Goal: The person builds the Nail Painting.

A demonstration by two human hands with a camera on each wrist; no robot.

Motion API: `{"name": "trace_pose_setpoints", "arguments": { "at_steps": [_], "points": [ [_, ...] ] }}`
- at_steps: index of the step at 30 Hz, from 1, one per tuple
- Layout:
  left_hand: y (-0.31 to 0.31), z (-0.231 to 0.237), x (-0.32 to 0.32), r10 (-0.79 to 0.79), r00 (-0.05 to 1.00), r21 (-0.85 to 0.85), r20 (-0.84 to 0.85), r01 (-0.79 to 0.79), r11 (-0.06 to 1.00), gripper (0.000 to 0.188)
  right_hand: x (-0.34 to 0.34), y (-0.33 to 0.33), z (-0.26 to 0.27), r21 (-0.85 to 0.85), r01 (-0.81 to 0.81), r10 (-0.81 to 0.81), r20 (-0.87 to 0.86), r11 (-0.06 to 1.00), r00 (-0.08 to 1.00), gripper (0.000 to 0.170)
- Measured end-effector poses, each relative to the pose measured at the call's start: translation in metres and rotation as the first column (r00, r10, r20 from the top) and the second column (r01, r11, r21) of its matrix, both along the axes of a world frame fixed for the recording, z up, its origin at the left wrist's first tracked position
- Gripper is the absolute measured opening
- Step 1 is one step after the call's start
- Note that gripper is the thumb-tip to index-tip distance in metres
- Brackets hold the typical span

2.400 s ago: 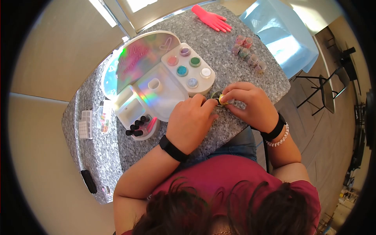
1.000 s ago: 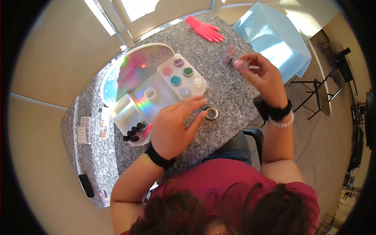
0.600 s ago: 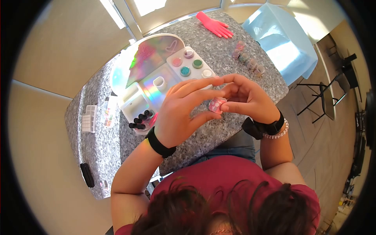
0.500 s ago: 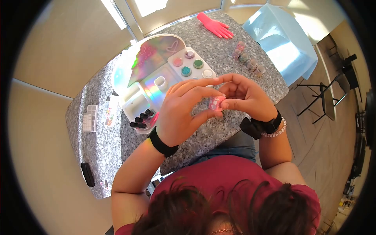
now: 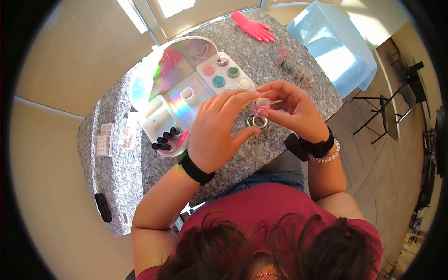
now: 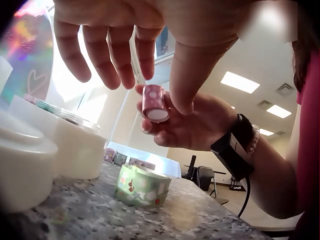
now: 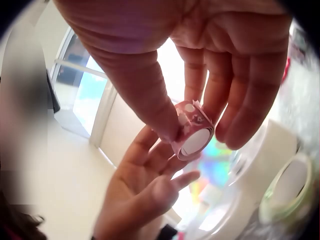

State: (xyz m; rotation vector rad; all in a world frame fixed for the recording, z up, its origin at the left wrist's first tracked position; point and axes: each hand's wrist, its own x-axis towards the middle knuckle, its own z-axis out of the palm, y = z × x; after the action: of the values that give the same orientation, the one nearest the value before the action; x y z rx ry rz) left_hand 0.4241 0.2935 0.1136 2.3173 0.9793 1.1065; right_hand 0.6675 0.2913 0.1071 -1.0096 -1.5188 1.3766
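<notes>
My right hand (image 5: 297, 111) pinches a small roll of pink patterned tape (image 5: 261, 107) between thumb and fingers, lifted over the table. In the right wrist view the pink roll shows its white core and a slightly loose end. My left hand (image 5: 215, 133) hovers beside it, fingers extended and spread from the thumb, holding nothing. Beneath the hands, a green patterned tape roll (image 6: 143, 185) stands on the granite table; from the head view I see into its ring.
Left of the hands sits a white case with an iridescent lid (image 5: 179, 70), glitter pots (image 5: 233, 71) and black-capped bottles (image 5: 165, 138). Several small rolls (image 5: 298, 71) line the back right, near a pink practice hand (image 5: 253, 28). Clear boxes (image 5: 105, 139) lie far left.
Earlier both hands were at the green roll. My right hand then reached to the back-right rolls and brought the pink roll to my left hand. The left hand's fingers have straightened.
</notes>
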Motion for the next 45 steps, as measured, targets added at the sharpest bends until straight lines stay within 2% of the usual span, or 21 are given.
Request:
{"name": "trace_pose_setpoints", "arguments": {
  "at_steps": [1, 2, 4, 7, 8, 10, 11, 13, 23, 25, 29, 31, 35, 38, 40, 45],
  "points": [
    [-0.001, -0.001, 0.0, 0.024, 0.998, -0.004, -0.054, -0.025, 1.0, 0.05, 0.003, 0.0, 0.0, 0.119, 0.074, -0.094, 0.169, 0.99, 0.981, 0.043],
    [-0.003, -0.002, -0.001, 0.025, 0.998, -0.006, -0.054, -0.025, 1.0, 0.05, 0.006, -0.002, 0.0, 0.118, 0.073, -0.093, 0.169, 0.99, 0.981, 0.043],
    [-0.005, -0.004, -0.002, -0.031, 0.963, 0.005, -0.267, 0.034, 0.999, 0.043, 0.008, -0.008, -0.001, 0.131, 0.065, -0.109, 0.36, 0.989, 0.927, 0.032],
    [-0.008, -0.011, 0.0, 0.037, 0.959, 0.032, -0.281, -0.029, 0.999, 0.041, 0.0, -0.017, 0.003, 0.22, 0.077, -0.167, 0.43, 0.972, 0.887, 0.025],
    [-0.008, -0.012, -0.001, 0.038, 0.959, 0.029, -0.282, -0.031, 0.999, 0.041, -0.003, -0.019, 0.001, 0.217, 0.075, -0.164, 0.43, 0.973, 0.888, 0.025],
    [-0.007, -0.013, -0.003, -0.002, 0.948, -0.007, -0.319, 0.0, 1.0, 0.04, -0.008, -0.02, -0.004, 0.173, 0.201, -0.242, 0.26, 0.964, 0.935, 0.02],
    [-0.007, -0.016, -0.002, -0.002, 0.947, -0.009, -0.321, -0.001, 1.0, 0.04, -0.007, -0.02, -0.004, 0.171, 0.2, -0.24, 0.259, 0.965, 0.936, 0.02],
    [-0.008, -0.023, 0.0, -0.036, 0.93, 0.002, -0.366, 0.04, 0.999, 0.039, -0.005, -0.019, -0.001, 0.198, 0.112, -0.182, 0.382, 0.974, 0.906, 0.018],
    [-0.008, -0.025, -0.001, -0.025, 0.92, -0.009, -0.392, 0.023, 1.0, 0.038, -0.006, -0.017, -0.008, 0.268, 0.064, -0.188, 0.469, 0.961, 0.863, 0.016],
    [-0.008, -0.024, -0.001, -0.032, 0.92, -0.005, -0.391, 0.032, 0.999, 0.036, -0.007, -0.015, -0.004, 0.316, -0.025, -0.16, 0.545, 0.948, 0.823, 0.014],
    [-0.009, -0.024, -0.001, -0.025, 0.919, -0.001, -0.394, 0.027, 1.0, 0.034, -0.012, -0.014, 0.0, 0.339, -0.076, -0.156, 0.607, 0.938, 0.779, 0.013],
    [-0.008, -0.024, 0.0, -0.016, 0.922, 0.005, -0.386, 0.02, 1.0, 0.031, -0.016, -0.016, 0.001, 0.391, -0.102, -0.208, 0.671, 0.915, 0.712, 0.011],
    [-0.008, -0.025, 0.001, -0.006, 0.926, 0.02, -0.378, 0.015, 1.0, 0.027, -0.02, -0.017, 0.005, 0.354, -0.123, -0.171, 0.693, 0.927, 0.7, 0.01],
    [-0.008, -0.029, 0.001, 0.025, 0.925, 0.044, -0.379, -0.009, 0.999, 0.024, -0.021, -0.017, 0.008, 0.267, -0.14, -0.085, 0.683, 0.954, 0.725, 0.01],
    [-0.007, -0.03, 0.001, 0.031, 0.93, 0.064, -0.367, -0.008, 0.998, 0.021, -0.021, -0.015, 0.005, 0.264, -0.1, -0.097, 0.641, 0.959, 0.761, 0.01],
    [-0.005, -0.033, 0.001, 0.027, 0.931, 0.057, -0.363, -0.007, 0.998, 0.018, -0.024, -0.016, -0.003, 0.364, -0.096, -0.181, 0.655, 0.927, 0.734, 0.011]
  ]
}}
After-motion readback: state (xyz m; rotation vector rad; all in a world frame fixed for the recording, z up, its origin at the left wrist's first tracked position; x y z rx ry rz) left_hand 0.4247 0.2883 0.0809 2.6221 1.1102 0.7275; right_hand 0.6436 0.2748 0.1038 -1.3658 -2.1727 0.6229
